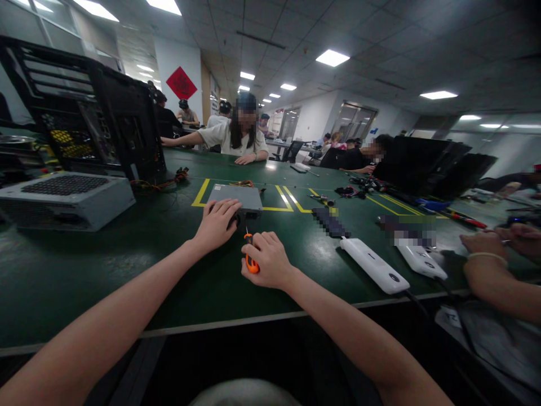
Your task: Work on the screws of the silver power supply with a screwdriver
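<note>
A small grey metal power supply unit (243, 197) lies on the green bench in front of me. My left hand (218, 221) grips its near left side, fingers over the top face and thumb at the near edge. In my right hand (268, 258) is a screwdriver (252, 262) with an orange and black handle, closed within the fingers. Its thin shaft points away from me at the unit's near face; whether the tip touches a screw cannot be made out.
A black computer case (97, 113) stands at left behind a larger grey power supply (71, 197). White power banks (374, 265) with cables lie right of my hand. Loose cables and tools (363, 185) lie beyond. A person (236, 132) sits opposite; a co-worker's hands (486, 248) are at right.
</note>
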`<state>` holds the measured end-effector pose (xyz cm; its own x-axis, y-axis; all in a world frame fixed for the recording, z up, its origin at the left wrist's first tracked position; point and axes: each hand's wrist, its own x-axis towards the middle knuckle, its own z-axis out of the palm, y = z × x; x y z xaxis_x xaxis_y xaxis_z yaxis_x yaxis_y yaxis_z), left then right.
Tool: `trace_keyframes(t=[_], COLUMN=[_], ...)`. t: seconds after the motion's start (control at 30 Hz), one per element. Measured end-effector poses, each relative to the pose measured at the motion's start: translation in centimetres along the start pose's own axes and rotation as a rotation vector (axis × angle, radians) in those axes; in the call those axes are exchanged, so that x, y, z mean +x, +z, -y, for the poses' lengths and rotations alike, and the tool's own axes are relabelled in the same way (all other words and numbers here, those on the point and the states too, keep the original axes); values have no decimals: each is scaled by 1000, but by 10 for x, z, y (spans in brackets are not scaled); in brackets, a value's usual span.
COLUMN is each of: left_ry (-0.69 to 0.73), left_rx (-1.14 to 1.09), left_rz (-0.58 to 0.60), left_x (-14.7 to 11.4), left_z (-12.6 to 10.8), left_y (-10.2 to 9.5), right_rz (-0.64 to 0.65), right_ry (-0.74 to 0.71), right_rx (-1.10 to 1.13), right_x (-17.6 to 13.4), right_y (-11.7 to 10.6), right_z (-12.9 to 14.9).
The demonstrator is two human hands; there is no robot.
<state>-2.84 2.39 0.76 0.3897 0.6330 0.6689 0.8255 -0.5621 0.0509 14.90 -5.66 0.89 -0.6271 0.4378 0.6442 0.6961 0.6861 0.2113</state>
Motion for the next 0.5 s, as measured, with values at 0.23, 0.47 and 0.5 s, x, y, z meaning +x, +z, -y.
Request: trace_keyframes(t=[0.23,0.47,0.5], left_ry=[9,29,25], left_rx=[27,63,71], left_rz=[17,58,58], left_x=[1,7,8], left_z=[-1,0,0], left_y=[-1,-4,-5], right_rz=[-35,-56,-62], right_ry=[-25,-2,12], right_rx=[7,170,200], right_x=[-5,-2,-1], right_y=[2,0,-1], right_z=[-11,-28,-29])
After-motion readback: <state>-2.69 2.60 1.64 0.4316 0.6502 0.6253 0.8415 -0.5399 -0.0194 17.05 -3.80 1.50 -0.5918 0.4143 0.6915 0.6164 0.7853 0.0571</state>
